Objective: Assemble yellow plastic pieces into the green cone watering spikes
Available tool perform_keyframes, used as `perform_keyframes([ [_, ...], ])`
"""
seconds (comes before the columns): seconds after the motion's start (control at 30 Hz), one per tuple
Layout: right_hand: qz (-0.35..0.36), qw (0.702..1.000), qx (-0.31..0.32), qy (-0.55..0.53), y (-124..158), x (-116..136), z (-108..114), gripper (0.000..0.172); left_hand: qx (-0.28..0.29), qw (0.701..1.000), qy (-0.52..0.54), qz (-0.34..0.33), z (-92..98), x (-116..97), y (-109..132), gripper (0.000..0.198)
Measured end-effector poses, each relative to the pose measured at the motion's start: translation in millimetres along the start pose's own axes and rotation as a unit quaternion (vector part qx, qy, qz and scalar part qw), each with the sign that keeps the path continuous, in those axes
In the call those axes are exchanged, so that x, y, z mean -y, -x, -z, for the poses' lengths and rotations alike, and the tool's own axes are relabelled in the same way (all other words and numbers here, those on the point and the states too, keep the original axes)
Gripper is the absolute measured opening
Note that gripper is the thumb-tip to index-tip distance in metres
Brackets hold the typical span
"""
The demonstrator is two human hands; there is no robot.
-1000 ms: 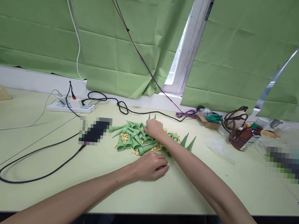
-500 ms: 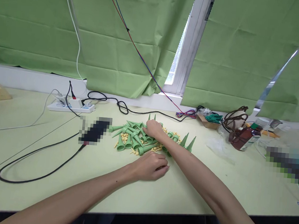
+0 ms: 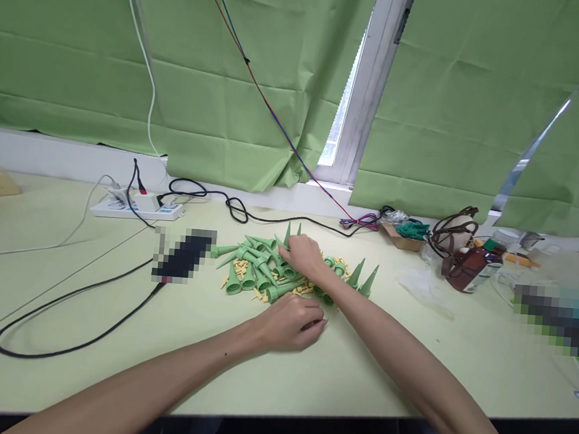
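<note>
A heap of green plastic cones (image 3: 258,268) lies on the pale green table (image 3: 64,279), mixed with small yellow pieces (image 3: 240,264). My right hand (image 3: 305,255) reaches into the far side of the heap, fingers curled down among the cones; what it grips is hidden. Close to the heap's near edge my left hand (image 3: 291,324) rests on the table with fingers curled under, and whatever it holds cannot be seen. Two cones (image 3: 364,276) stand upright at the right of the heap.
A black cable (image 3: 76,314) loops across the left of the table to a blurred dark object (image 3: 183,255). A white power strip (image 3: 137,206) sits at the back. At the right are a brown strap bundle (image 3: 456,237), a bottle (image 3: 470,268) and clear plastic (image 3: 427,285). Green curtains hang behind.
My right hand has shifted slightly within the heap. The left hand stays in the same place.
</note>
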State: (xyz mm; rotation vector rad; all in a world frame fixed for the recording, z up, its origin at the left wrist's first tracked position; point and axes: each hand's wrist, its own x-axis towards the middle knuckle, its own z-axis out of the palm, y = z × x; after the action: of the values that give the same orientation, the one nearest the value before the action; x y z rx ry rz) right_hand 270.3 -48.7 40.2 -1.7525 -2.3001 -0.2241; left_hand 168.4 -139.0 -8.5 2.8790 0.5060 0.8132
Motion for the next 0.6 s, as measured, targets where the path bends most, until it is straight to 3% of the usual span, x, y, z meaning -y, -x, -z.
perform_keyframes([
  [0.2, -0.041, 0.994, -0.044, -0.089, 25.3, -14.0, 1.5, 0.034, -0.024, 1.000, 0.000, 0.002, -1.1, 0.1, 0.1, 0.031],
  [0.33, -0.052, 0.976, -0.092, -0.189, 36.5, -22.6, 0.2, 0.035, -0.080, 0.996, 0.042, 0.025, -1.6, -0.7, -0.7, 0.032],
  [0.5, -0.071, 0.930, -0.164, -0.321, 56.6, -30.4, 4.6, 0.038, -0.210, 0.961, 0.111, 0.143, 3.8, -0.4, -4.6, 0.039],
  [0.6, -0.066, 0.907, -0.199, -0.365, 72.4, -33.3, 7.6, 0.036, -0.237, 0.923, 0.209, 0.220, 9.4, 0.9, -7.1, 0.039],
])
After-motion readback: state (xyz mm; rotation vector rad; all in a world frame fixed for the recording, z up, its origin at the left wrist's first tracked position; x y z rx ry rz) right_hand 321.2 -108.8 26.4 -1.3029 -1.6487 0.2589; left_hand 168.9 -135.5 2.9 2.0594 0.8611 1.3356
